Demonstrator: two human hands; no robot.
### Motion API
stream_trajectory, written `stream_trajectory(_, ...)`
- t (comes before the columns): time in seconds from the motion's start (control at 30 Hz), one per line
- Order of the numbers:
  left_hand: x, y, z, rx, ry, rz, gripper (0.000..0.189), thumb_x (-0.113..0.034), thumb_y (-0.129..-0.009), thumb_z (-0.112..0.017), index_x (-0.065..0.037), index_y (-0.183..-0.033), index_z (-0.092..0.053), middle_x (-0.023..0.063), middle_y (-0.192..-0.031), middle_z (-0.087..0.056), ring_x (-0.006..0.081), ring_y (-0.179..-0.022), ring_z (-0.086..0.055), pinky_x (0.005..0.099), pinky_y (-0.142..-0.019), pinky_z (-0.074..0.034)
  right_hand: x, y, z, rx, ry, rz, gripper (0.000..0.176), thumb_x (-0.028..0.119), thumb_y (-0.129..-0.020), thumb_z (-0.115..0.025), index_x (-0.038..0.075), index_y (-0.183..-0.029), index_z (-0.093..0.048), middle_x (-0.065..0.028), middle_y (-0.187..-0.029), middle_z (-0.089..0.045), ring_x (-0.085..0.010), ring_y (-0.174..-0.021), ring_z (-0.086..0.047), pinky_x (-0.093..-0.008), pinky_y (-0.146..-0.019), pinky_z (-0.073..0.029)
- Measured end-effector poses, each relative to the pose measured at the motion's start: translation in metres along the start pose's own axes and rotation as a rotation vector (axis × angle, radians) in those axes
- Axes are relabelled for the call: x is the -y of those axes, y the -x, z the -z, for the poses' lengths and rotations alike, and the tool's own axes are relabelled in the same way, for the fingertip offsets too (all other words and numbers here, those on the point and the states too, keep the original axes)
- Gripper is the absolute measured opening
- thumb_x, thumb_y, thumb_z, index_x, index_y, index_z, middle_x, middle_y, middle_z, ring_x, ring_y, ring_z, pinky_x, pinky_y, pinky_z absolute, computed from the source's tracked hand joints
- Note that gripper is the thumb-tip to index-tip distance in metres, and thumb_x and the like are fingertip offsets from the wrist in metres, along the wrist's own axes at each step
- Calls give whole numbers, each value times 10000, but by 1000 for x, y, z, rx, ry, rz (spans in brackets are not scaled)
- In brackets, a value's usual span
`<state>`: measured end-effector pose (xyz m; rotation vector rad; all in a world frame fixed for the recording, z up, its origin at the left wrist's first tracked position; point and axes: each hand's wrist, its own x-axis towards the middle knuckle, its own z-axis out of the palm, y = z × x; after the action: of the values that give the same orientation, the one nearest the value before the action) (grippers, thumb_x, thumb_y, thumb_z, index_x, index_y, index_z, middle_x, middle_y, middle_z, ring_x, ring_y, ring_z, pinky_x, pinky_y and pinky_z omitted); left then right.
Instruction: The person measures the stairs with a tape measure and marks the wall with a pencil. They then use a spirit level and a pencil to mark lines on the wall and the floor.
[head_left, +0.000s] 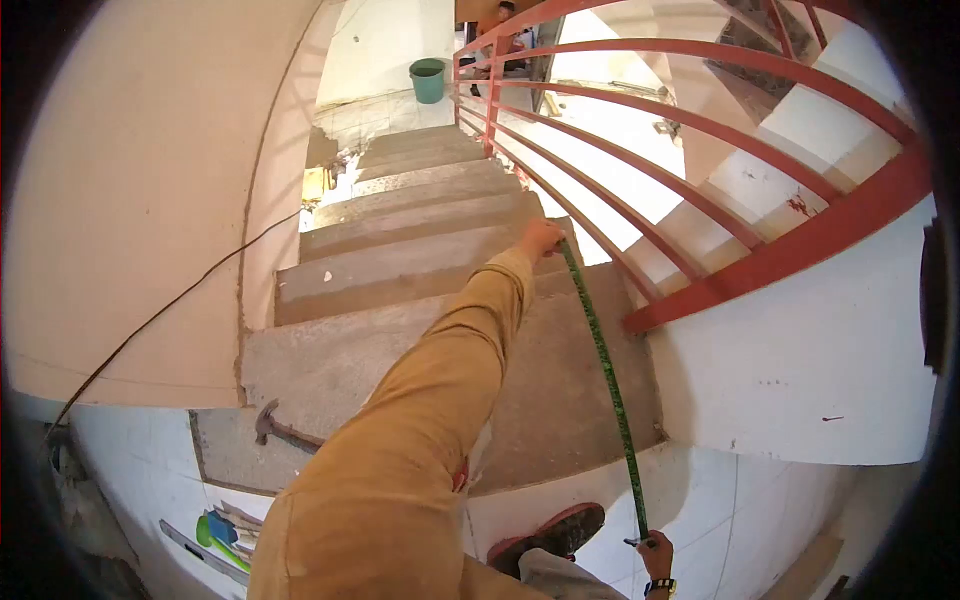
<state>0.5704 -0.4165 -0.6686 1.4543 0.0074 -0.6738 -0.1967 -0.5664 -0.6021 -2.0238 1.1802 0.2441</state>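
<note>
A green, dark-marked measuring tape (606, 370) is stretched down over the grey stair landing. My left hand (541, 240), at the end of a tan sleeve, is closed on its far end by the edge of a step. Low in the view, my right hand (656, 556), with a dark watch at the wrist, is closed around the near end. A small dark piece sticks out beside its fingers; I cannot make out what it is. Near my shoe (570, 528), the tape passes from the concrete onto white tiles.
Concrete steps (420, 190) descend ahead beside a red metal railing (780, 270). A hammer (285, 430) lies left, partly behind my arm. A level (200, 553) and other tools lie below it. A black cable (170, 305) crosses the wall. A green bucket (427, 84) and a person (500, 45) are beyond.
</note>
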Motion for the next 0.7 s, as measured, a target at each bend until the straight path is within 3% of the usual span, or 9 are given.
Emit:
stream_trajectory(0.1,6,-7,4,-18,8,-88,117,-137,-781,-666,-30,-816,-697,79,-771,-661,177,-638,-620,330,-556,-504,14,6,-3,1,-51,-10,386,35,-713,-755,8,-1079,-635,-39,-810,-654,-121,-730,-607,-282,-673,-517)
stream_trajectory(0.2,56,-67,9,-84,82,-238,187,-140,-777,-661,-25,-910,-727,104,-832,-689,197,-725,-654,351,-634,-525,35,3,-3,-10,28,27,389,51,-731,-740,44,-1107,-640,-47,-815,-662,-143,-735,-623,-294,-684,-526)
stream_trajectory(0.27,26,-36,11,-153,-85,-185,230,-146,-781,-667,-46,-975,-736,124,-858,-693,213,-784,-664,374,-684,-535,29,-4,-7,-55,124,101,380,90,-739,-735,69,-1110,-656,-78,-836,-683,-187,-754,-652,-314,-705,-534)
stream_trajectory(0.33,64,-81,21,-182,-225,-281,225,-168,-786,-689,-43,-970,-729,143,-870,-690,221,-808,-664,384,-686,-543,19,-6,-12,-97,173,83,346,132,-755,-724,74,-1093,-676,-132,-894,-699,-249,-810,-679,-341,-740,-541)
stream_trajectory(0.4,23,-24,-8,-144,51,-172,225,-199,-807,-693,-50,-973,-724,170,-871,-684,228,-824,-671,376,-663,-546,19,-7,-9,-121,194,48,323,156,-767,-713,61,-1074,-688,-173,-956,-696,-286,-867,-685,-359,-771,-545)
stream_trajectory(0.5,22,-18,-38,5,-70,35,216,-183,-833,-672,-11,-956,-709,164,-831,-680,228,-773,-675,358,-615,-543,15,-2,-3,-132,232,-7,329,154,-758,-709,39,-1065,-693,-188,-1001,-686,-308,-899,-676,-379,-809,-548)
stream_trajectory(0.57,44,-21,-53,102,-361,81,237,-198,-829,-681,7,-945,-703,153,-792,-672,221,-745,-675,356,-601,-540,-3,8,-11,-214,240,41,301,137,-760,-688,34,-1042,-706,-191,-969,-688,-323,-864,-672,-400,-780,-546)
stream_trajectory(0.6,59,-29,-59,147,-503,97,249,-206,-827,-686,16,-939,-699,148,-773,-668,218,-731,-675,355,-594,-538,-9,10,-11,-229,273,24,287,137,-763,-680,36,-1030,-711,-194,-963,-688,-326,-858,-671,-404,-768,-544)
stream_trajectory(0.7,103,-47,-65,388,-634,-91,317,-261,-804,-719,36,-911,-696,144,-776,-682,226,-725,-676,368,-620,-544,-23,26,-8,-238,327,-2,257,139,-768,-662,43,-998,-725,-200,-939,-688,-334,-840,-666,-418,-740,-538)
